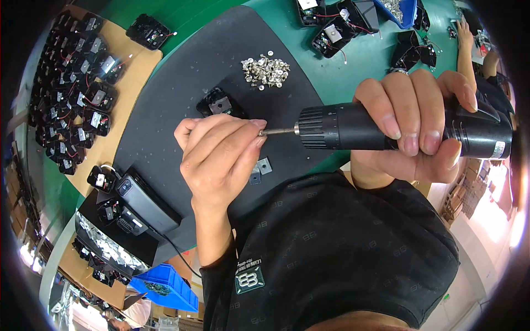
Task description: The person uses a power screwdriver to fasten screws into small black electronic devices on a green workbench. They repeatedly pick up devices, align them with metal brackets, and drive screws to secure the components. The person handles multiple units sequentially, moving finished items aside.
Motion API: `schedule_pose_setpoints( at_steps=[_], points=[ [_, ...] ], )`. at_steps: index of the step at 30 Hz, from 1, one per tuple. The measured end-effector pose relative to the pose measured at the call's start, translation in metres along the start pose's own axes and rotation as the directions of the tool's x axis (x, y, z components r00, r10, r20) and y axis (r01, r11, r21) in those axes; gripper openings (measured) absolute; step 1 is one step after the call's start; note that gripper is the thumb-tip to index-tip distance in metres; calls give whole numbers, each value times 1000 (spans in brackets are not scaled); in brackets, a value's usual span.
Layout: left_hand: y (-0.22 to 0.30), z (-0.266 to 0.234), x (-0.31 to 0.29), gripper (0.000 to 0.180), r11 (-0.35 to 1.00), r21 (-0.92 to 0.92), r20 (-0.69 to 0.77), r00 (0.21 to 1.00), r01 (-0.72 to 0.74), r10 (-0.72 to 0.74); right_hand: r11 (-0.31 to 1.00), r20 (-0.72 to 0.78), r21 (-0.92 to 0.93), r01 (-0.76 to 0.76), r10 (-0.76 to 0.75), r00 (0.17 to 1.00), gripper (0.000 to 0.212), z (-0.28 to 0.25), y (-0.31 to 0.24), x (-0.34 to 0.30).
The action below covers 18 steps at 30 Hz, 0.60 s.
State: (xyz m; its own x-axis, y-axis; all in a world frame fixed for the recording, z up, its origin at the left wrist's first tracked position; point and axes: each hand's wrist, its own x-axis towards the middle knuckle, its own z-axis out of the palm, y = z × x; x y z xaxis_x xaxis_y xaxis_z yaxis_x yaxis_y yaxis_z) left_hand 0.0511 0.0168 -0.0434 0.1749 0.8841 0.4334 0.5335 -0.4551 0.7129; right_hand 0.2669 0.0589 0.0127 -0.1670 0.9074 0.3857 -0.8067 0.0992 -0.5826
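My right hand [411, 124] wraps round a black electric screwdriver [353, 128], held level with its bit [280, 132] toward the left. At the bit's tip, my left hand [221, 151] pinches a small silver screw [261, 133] between thumb and fingers, which mostly hide it. Just beyond the left hand, a black plastic housing [216, 102] with a grey metal plate lies on the dark mat [187, 71], partly covered by my fingers. A heap of silver screws [265, 72] sits farther back. Two small square metal plates [263, 168] lie beside my left wrist.
Many black housings with wires [83, 94] fill a cardboard sheet at left. More assemblies [334, 33] and a blue bin [400, 12] stand at the back right. A black phone-like device [146, 196] and a blue crate [171, 287] are at lower left. Another person's hand [465, 36] shows at far right.
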Motion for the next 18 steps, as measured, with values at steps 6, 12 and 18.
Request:
schedule_pose_setpoints(
  at_steps=[6, 12, 18],
  points=[
    [-2, 0, -1, 17, 1000, 1, -4, 1000, -11, 11, 1000, 19, 17, -14, 13, 1000, 36, 0, 1, 3],
    [-3, 1, -1, 17, 1000, -21, 23, 1000, 6, -6, 999, 234, 34, 17, -24, 972, 37, -10, 8, 9],
    [-12, -16, 1, 52, 998, 28, 27, 998, 47, -48, 999, 295, -37, -31, 40, 955, 37, -17, 17, 10]
  ],
)
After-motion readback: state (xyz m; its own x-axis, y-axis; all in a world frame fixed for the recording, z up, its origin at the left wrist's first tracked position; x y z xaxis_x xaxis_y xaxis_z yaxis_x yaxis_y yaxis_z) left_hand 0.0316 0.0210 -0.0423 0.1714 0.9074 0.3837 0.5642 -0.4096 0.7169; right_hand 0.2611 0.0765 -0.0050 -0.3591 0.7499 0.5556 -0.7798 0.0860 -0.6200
